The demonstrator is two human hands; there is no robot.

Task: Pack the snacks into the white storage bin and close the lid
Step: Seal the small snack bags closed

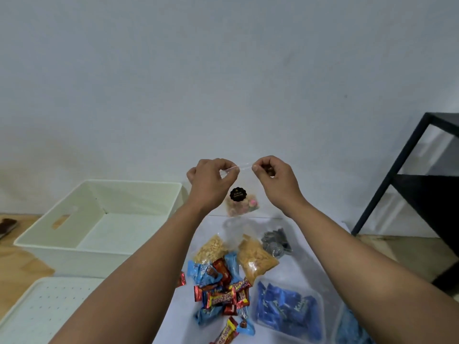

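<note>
Crowding loose snacks (224, 291): black shelf (409, 180).

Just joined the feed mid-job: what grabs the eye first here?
Both hands, left hand and right hand, pinch the top of a clear snack bag held up at centre. The white storage bin sits open and empty at left, candy pile below.

Clear glossy plastic bag (242, 194), matt white plastic bin (74, 247), shiny foil wrappers (223, 294)

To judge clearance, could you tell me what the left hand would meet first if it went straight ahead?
Probably only the wall; the left hand, pinching the clear bag, has nothing visible beyond, though depth is unclear.
</note>
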